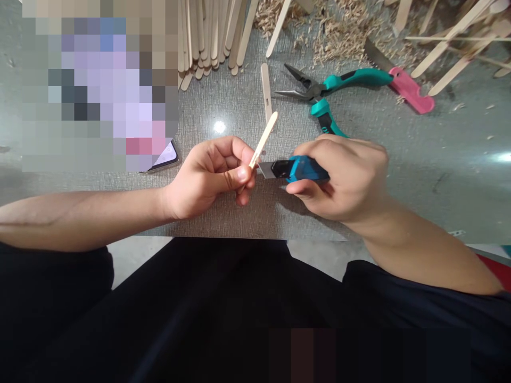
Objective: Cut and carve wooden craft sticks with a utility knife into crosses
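Observation:
My left hand [211,175] is closed round a thin wooden stick [264,139], pinched between thumb and fingers so that it points up and to the right. My right hand [343,178] grips a blue and black utility knife [295,169]. Its short blade [264,169] touches the lower part of the stick, right beside my left thumb. Both hands hover over the near edge of the grey table [419,154], above my lap.
Teal-handled pliers [331,85] lie just behind my right hand, a pink tool [411,89] beyond them. A loose stick with a slot [266,90] lies nearby. Stacked sticks [207,37] and wood shavings [339,26] fill the back. A phone [165,159] lies at left.

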